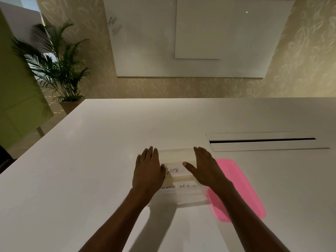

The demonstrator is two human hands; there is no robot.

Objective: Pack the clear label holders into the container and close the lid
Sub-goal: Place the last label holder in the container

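Observation:
A clear plastic container [179,198] stands on the white table [91,160] in front of me. A clear label holder [175,170] with a handwritten card reading "GAMA" sits in or over it, and another card with writing shows below it. My left hand [148,171] rests flat against the left side of the holder, fingers extended. My right hand [205,170] is flat against its right side, thumb over the card. A pink lid [240,193] lies on the table just right of the container, partly under my right forearm.
A long cable slot [261,140] with a flap is cut into the table at the right rear. A potted palm [58,70] stands beyond the table's left corner, and a whiteboard [190,37] hangs on the far wall.

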